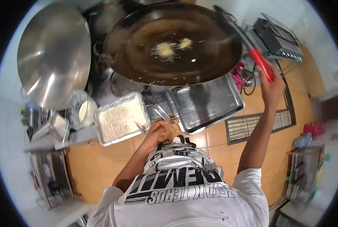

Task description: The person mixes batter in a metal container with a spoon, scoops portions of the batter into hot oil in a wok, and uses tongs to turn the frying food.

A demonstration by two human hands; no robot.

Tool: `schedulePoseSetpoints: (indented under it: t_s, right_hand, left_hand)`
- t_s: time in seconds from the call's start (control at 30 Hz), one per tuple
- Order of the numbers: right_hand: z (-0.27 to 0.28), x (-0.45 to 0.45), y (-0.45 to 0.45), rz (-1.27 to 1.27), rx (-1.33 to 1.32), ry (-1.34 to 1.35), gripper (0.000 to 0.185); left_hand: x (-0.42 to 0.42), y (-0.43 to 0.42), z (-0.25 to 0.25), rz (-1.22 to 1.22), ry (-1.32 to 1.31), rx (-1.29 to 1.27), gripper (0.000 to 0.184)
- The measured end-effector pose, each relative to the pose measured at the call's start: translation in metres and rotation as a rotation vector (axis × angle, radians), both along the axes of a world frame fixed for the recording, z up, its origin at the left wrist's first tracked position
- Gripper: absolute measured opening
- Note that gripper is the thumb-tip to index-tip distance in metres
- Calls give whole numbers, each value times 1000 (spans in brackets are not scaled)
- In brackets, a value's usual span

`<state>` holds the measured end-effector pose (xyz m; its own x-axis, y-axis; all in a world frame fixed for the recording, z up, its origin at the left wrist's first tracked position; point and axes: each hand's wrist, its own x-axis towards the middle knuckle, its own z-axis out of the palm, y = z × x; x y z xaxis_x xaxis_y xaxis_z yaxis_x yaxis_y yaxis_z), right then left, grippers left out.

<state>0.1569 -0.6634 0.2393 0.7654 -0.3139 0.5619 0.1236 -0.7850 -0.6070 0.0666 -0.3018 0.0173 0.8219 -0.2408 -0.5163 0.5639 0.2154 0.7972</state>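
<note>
My right hand [273, 87] is wrapped round the red handle of a long-shafted cooking utensil [260, 65]. Its dark shaft runs up to the right rim of a large wok [138, 72]; I cannot make out the kind of head. Inside the wok, two pale yellow pieces of food [165, 49] sit in bubbling oil, with small crumbs around. My left hand [159, 131] has its fingers curled together beside the right edge of a foil-coloured tray [105, 142] of pale, flour-like coating [121, 119]. What it holds, if anything, is hidden. Metal tongs [163, 113] lie close to it.
An empty-looking metal baking tray [210, 104] stands below the wok. On the left are a big steel bowl [55, 53] and a clear container [83, 113] with pale contents. A dark oven-like appliance [278, 38] is at the right, and a slatted mat [261, 125] lies on the floor.
</note>
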Motion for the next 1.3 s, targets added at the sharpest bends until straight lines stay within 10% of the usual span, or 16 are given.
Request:
schedulePoseSetpoints:
  t_s: [0.37, 0.5, 0.67, 1.03, 1.3]
  right_hand:
    - [-75, -32, 4, 499, 1343, -107, 55]
    - [-67, -28, 10, 421, 1219, 74, 47]
    - [-52, -28, 47, 17, 361, 143, 39]
    - [-50, -30, 133, 26, 350, 43, 39]
    - [-50, -54, 209, 690, 1584, -4, 63]
  left_hand:
    - [-153, 132, -64, 326, 241, -242, 9]
    - [-196, 161, -105, 656, 428, -189, 20]
    - [-266, 233, -202, 715, 745, 181, 33]
    - [-206, 297, -268, 451, 452, 165, 33]
    - [-132, 379, -290, 59, 503, 343, 33]
